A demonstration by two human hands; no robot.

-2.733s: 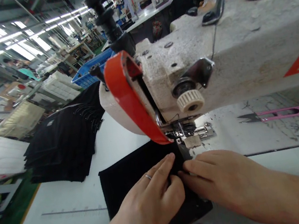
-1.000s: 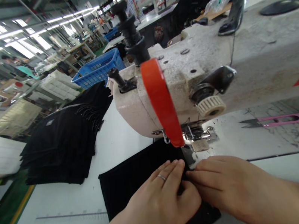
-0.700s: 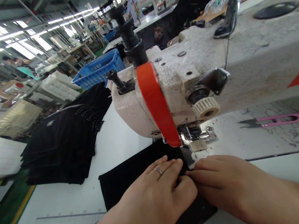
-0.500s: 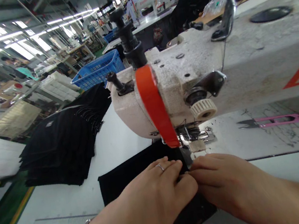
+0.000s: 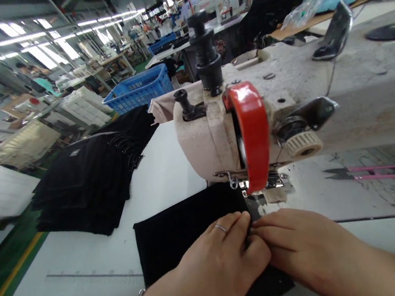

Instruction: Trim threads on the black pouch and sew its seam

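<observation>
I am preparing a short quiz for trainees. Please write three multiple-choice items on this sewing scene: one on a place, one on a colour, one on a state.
1. Where do the pink thread snips lie?
A. right of the needle
B. on the black stack
C. in the blue basket

2. What colour is the machine's guard?
A. green
B. red
C. white

3. How do both hands rest?
A. lifted
B. flat on the black fabric
C. gripping the snips

Answers:
1 A, on the table right of the needle.
2 B, clearly red.
3 B, left hand and right hand press the black fabric.

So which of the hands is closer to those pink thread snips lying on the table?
The right. The right hand rests on the black cloth on the same side as the pink snips, though well short of them; the left hand lies farther away, beyond the right hand.
</observation>
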